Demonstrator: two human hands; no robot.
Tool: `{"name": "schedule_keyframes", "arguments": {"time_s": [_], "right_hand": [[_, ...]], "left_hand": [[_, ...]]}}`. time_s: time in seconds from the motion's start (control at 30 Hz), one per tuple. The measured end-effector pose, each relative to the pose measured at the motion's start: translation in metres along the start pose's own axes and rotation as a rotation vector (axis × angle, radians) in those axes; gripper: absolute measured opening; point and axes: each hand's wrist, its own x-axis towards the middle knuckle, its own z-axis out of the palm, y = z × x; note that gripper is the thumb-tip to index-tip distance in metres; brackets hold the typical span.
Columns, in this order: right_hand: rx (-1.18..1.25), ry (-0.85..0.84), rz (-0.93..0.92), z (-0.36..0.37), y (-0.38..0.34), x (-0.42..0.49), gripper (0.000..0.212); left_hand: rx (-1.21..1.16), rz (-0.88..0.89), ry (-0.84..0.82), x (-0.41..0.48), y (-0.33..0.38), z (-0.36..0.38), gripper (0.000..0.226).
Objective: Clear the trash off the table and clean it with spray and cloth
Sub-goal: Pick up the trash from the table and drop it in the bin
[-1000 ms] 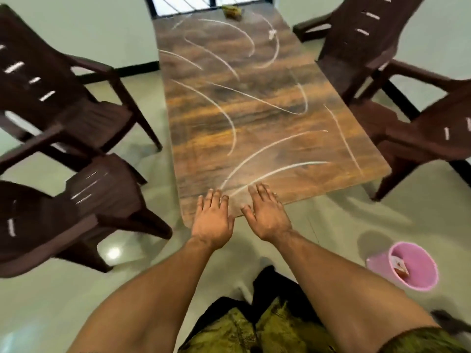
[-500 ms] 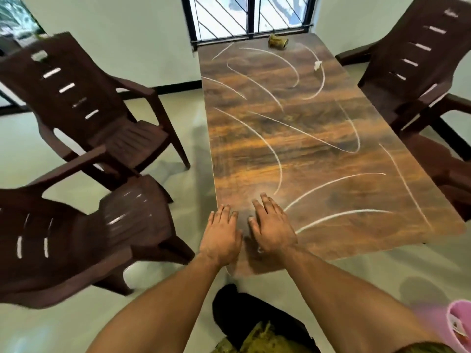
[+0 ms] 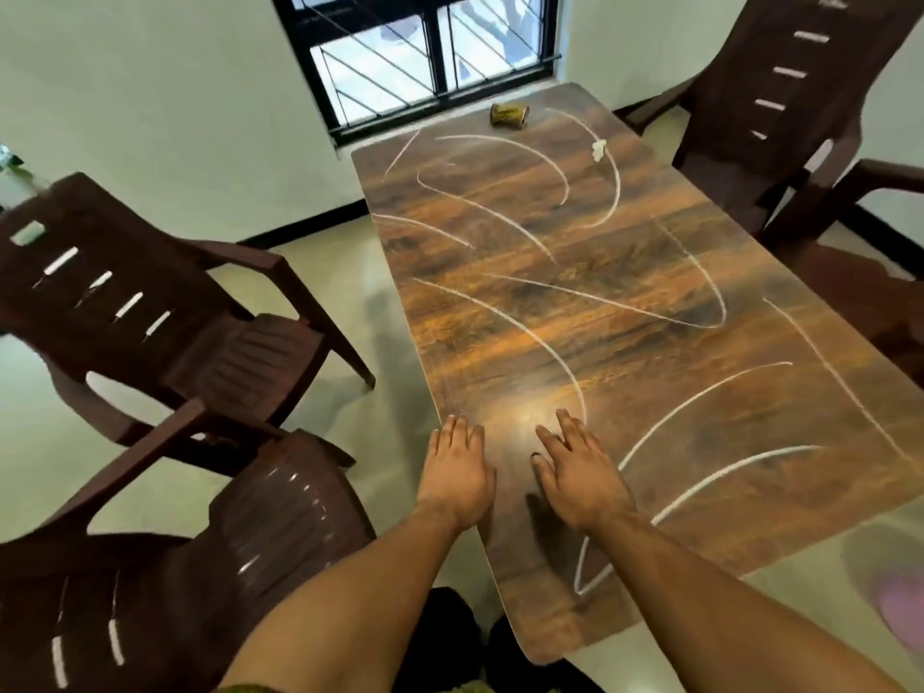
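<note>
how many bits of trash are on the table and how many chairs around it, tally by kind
Trash on the table: 2 (yellowish crumpled piece, small white scrap)
Brown chairs: 4 (two on the left, two on the right)
Total: 6

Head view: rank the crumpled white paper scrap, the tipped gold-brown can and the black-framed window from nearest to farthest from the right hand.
From the right hand:
1. Crumpled white paper scrap, far right of the wooden table.
2. Tipped gold-brown can, at the table's far edge.
3. Black-framed window, in the wall beyond.
</note>
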Motion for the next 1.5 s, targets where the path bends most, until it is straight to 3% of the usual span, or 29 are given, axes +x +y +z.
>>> {"name": "schedule_keyframes", "arguments": {"time_s": [0.27, 0.47, 0.7, 0.77, 1.1, 1.5], "right_hand": [[0.114, 0.040, 0.169, 0.004, -0.002, 0.009, 0.058], [0.157, 0.106, 0.294, 0.007, -0.013, 0.047, 0.060], [0.097, 0.167, 0.446, -0.008, -0.058, 0.164, 0.075], [0.121, 0.160, 0.514, -0.020, -0.082, 0.210, 0.067], [0.130, 0.212, 0.547, -0.075, -0.176, 0.370, 0.061], [0.179, 0.224, 0.525, -0.123, -0.148, 0.470, 0.061]], "left_hand": [[0.087, 0.179, -0.074, 0.059, 0.018, -0.031, 0.060], [0.103, 0.168, -0.076, 0.127, -0.016, -0.052, 0.061], [0.160, 0.321, -0.093, 0.261, -0.085, -0.088, 0.066], [0.151, 0.388, -0.116, 0.302, -0.109, -0.109, 0.066], [0.167, 0.449, -0.148, 0.416, -0.175, -0.183, 0.067], [0.186, 0.451, -0.091, 0.523, -0.169, -0.250, 0.063]]}}
